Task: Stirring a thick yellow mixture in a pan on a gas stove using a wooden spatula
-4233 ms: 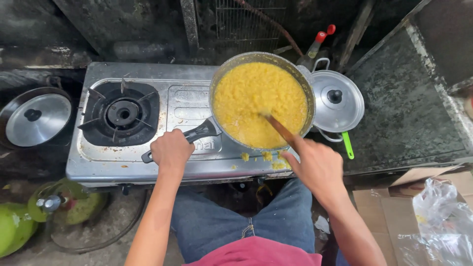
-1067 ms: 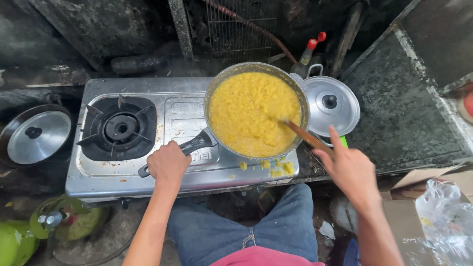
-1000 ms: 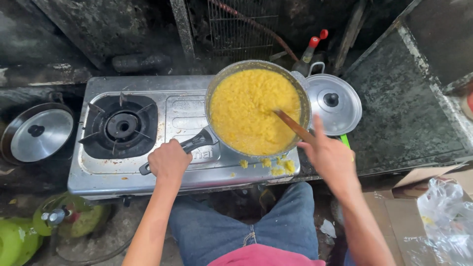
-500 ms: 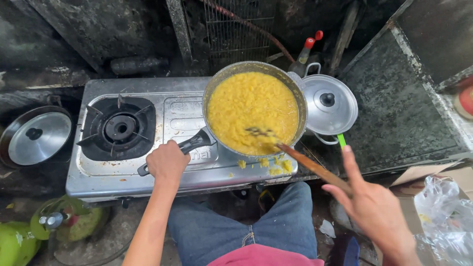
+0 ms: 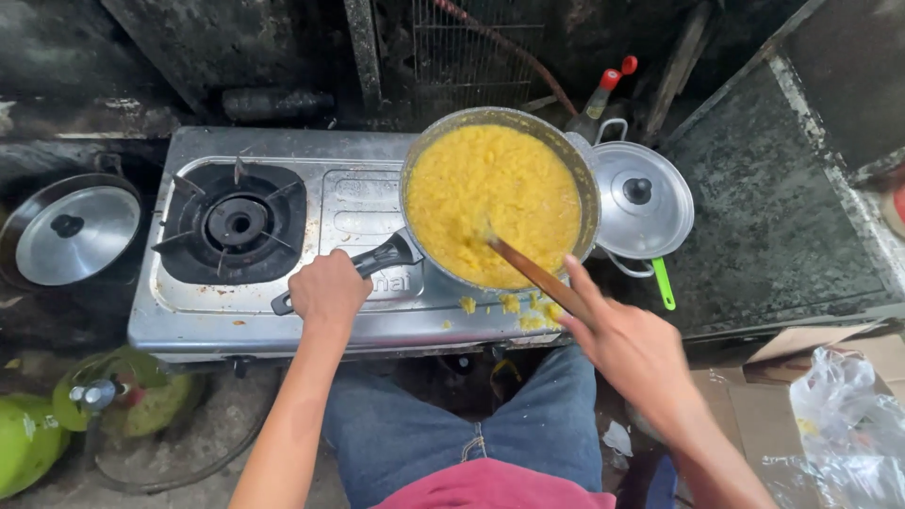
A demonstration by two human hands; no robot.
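A round metal pan [image 5: 411, 168] full of yellow mash [image 5: 495, 198] sits on the right burner of a steel two-burner gas stove [image 5: 236, 320]. My left hand [image 5: 328, 288] grips the pan's black handle [image 5: 388, 254]. My right hand [image 5: 633, 349] holds a wooden spatula [image 5: 537, 273] whose tip is dug into the mash near the pan's front rim. Bits of yellow mash [image 5: 514, 303] lie spilled on the stove's front right corner.
The left burner [image 5: 233, 222] is bare. A lidded steel pot [image 5: 643, 200] stands right of the pan, another lidded pot [image 5: 71, 231] left of the stove. A red-capped bottle [image 5: 598, 99] is behind. Green gas cylinders [image 5: 28, 443] sit on the floor left, a plastic bag [image 5: 848, 424] and cardboard right.
My right hand pulled back toward me with the spatula, then moved in again so the tip is in the mash. My left hand stayed on the handle.
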